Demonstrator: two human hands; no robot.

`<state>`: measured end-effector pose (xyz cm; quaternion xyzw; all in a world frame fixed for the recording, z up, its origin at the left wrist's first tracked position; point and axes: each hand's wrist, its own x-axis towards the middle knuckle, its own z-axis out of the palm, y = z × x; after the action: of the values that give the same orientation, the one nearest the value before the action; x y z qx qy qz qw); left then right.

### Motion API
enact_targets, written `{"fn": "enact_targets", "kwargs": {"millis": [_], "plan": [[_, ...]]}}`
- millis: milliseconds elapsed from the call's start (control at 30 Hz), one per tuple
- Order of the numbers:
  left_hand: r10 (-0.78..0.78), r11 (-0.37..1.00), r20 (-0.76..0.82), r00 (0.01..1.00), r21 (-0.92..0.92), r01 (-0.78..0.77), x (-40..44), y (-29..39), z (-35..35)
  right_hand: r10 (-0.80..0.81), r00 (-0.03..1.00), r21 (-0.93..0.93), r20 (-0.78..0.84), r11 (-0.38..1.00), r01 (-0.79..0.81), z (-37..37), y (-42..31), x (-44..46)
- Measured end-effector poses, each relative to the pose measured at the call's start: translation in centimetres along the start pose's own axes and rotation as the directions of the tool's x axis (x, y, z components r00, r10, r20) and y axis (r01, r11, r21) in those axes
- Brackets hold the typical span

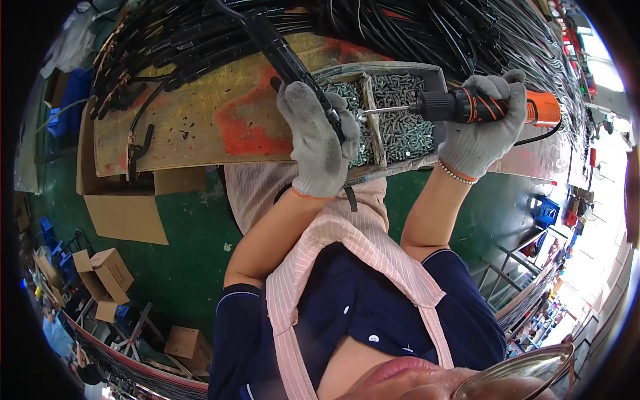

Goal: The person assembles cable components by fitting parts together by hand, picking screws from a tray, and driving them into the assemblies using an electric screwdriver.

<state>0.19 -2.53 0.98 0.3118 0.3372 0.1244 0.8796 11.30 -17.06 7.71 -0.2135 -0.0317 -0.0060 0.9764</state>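
My left hand (313,140), in a grey knit glove, is closed around a long black plastic part (277,50) that slants up to the left. My right hand (481,130), also gloved, grips an orange and black electric screwdriver (490,107). Its thin bit points left and ends beside my left fingers; whether the tip touches the black part or a screw I cannot tell. Under both hands lies a grey bin (433,75) split by a divider (371,117). Silver screws (400,127) fill its right side, and small metal pieces (350,100) show in the left, partly hidden by my left hand.
Bundles of black cables (427,33) cover the far side of the worn wooden table (187,127). A loose black cable end (139,150) hangs over its near edge. Cardboard boxes (127,213) stand on the green floor at the left. A power cord trails from the screwdriver.
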Motion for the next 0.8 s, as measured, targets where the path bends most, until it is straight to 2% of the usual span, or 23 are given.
{"fn": "enact_targets", "kwargs": {"millis": [33, 100, 200, 233, 367, 467, 600, 700, 800], "plan": [[-0.034, 0.999, -0.02, 0.999, -0.018, 0.034, 0.0, -0.3, 0.1, -0.008, 1.0, -0.001, -0.008, 1.0, 0.008, -0.1, 0.3, -0.3], [0.04, 0.998, 0.125, 0.991, -0.055, -0.033, 0.3, 0.3, -1.0, -0.104, 0.994, -0.183, -0.038, 0.979, 0.095, -0.6, 1.2, -1.0], [-0.073, 0.995, -0.061, 0.995, -0.072, 0.069, -0.2, 0.7, -0.2, -0.231, 0.972, -0.391, -0.047, 0.899, 0.195, -1.6, 2.2, -1.1], [-0.075, 0.994, -0.062, 0.995, -0.087, 0.069, -0.2, 0.7, -0.2, -0.267, 0.963, -0.451, -0.047, 0.865, 0.218, -1.9, 2.3, -1.2], [-0.093, 0.986, -0.084, 0.992, -0.148, 0.079, 0.0, 0.6, 0.0, -0.103, 0.995, -0.169, -0.012, 0.981, 0.099, -1.6, 1.4, -1.0], [-0.103, 0.991, -0.069, 0.992, -0.098, 0.096, -0.5, 1.0, -0.1, -0.174, 0.985, -0.322, -0.002, 0.932, 0.164, -2.2, 1.5, -0.6], [-0.072, 0.993, -0.083, 0.994, -0.098, 0.064, -0.3, 0.8, 0.2, -0.111, 0.993, -0.208, -0.042, 0.973, 0.1, -1.0, 1.7, -1.2], [-0.064, 0.995, -0.007, 0.998, -0.077, 0.063, -0.2, 0.6, -0.4, -0.04, 0.999, -0.071, -0.011, 0.997, 0.04, -2.3, 1.0, -0.6], [-0.102, 0.984, -0.062, 0.993, -0.153, 0.092, -0.1, 0.7, 0.0, -0.146, 0.981, -0.271, -0.128, 0.957, 0.107, -2.5, 1.7, -0.9]]}}
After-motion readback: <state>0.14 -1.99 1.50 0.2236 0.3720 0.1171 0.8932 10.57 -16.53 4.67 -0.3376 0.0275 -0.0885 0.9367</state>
